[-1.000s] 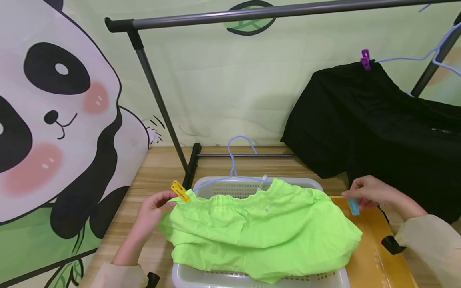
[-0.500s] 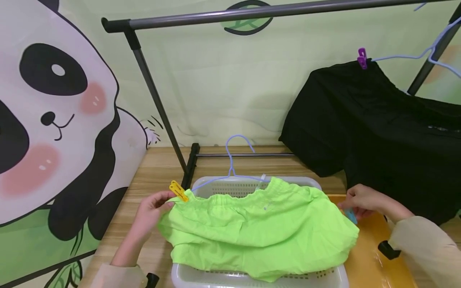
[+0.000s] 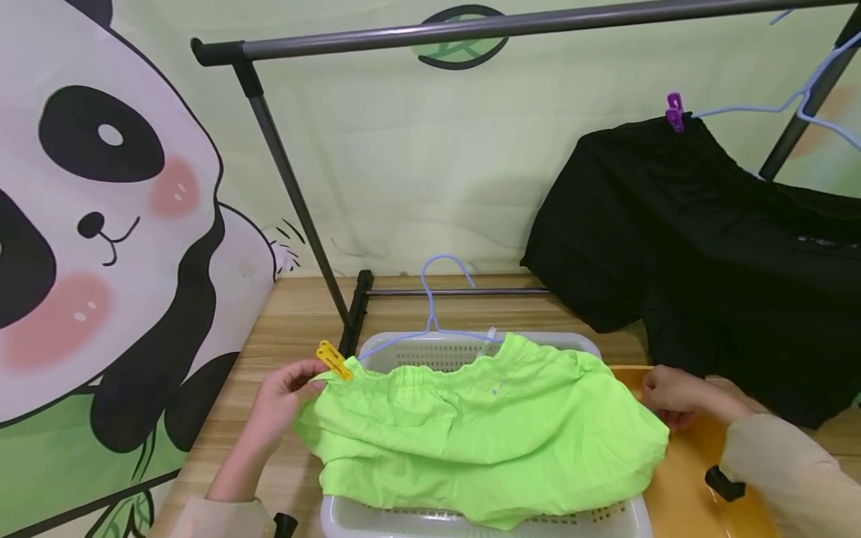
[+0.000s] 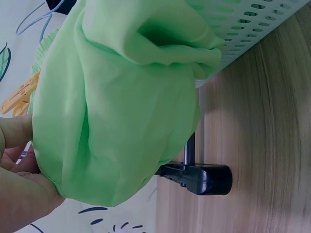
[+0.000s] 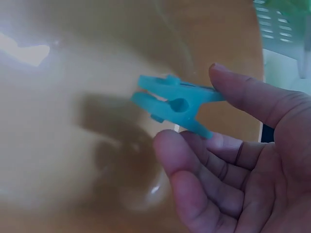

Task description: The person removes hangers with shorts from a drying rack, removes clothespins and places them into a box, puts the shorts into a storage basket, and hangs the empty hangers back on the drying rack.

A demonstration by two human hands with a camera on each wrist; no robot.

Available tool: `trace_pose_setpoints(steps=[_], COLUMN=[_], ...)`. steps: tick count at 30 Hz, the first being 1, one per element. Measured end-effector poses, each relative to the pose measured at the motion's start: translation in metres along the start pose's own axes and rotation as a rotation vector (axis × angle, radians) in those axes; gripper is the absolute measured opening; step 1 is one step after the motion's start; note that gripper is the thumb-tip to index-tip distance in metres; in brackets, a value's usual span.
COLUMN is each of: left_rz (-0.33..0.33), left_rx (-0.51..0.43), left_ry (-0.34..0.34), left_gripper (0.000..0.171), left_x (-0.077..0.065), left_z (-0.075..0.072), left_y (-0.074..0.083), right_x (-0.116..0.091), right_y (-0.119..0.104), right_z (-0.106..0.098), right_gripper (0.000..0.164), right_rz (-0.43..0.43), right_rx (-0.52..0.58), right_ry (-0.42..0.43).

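Note:
Bright green shorts (image 3: 484, 433) with an elastic waistband lie spread over a white perforated basket (image 3: 484, 523). A light blue hanger (image 3: 432, 299) runs along their waistband, and a yellow clothespin (image 3: 332, 360) clips the left corner. My left hand (image 3: 285, 396) pinches the shorts' left waist edge beside that clothespin. In the right wrist view a turquoise clothespin (image 5: 175, 102) sits between the thumb and fingers of my right hand (image 5: 233, 145), its tips nearly together. In the head view my right hand hides it, over an orange basin (image 3: 706, 478) right of the shorts.
A dark metal rack bar (image 3: 471, 30) crosses above, its left post slanting down to a foot (image 3: 356, 314) on the wooden table (image 3: 255, 403). Black shorts (image 3: 699, 246) hang at right from another blue hanger (image 3: 747, 109) with a purple clothespin (image 3: 675, 112).
My right hand has moved slightly down and turned, so the turquoise clothespin has gone out of sight in the head view. My left hand keeps its pinch on the green shorts.

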State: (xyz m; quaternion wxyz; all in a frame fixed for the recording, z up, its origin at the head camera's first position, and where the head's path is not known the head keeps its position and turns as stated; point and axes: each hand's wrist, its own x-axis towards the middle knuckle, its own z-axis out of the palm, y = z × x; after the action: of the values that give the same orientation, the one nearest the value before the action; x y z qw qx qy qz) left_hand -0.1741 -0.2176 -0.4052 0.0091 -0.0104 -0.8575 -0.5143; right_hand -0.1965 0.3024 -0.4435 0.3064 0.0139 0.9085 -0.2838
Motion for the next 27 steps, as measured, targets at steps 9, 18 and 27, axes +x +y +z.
trace_pose_setpoints(steps=[9, 18, 27], left_rz=[-0.006, -0.004, -0.004], left_rx=[-0.008, -0.009, -0.004], left_ry=[-0.002, 0.000, 0.003], left_gripper=[0.021, 0.021, 0.021], left_x=[-0.001, -0.001, -0.001], left_z=[0.000, 0.001, 0.000], left_y=[0.001, 0.002, 0.002], right_x=[0.004, 0.006, 0.006], right_y=[0.006, 0.008, 0.008], right_z=[0.009, 0.014, 0.017], right_gripper=[0.017, 0.015, 0.010], right_rz=[-0.004, 0.009, -0.014], right_rx=[-0.094, -0.120, -0.119], right_ry=[-0.020, -0.027, -0.026])
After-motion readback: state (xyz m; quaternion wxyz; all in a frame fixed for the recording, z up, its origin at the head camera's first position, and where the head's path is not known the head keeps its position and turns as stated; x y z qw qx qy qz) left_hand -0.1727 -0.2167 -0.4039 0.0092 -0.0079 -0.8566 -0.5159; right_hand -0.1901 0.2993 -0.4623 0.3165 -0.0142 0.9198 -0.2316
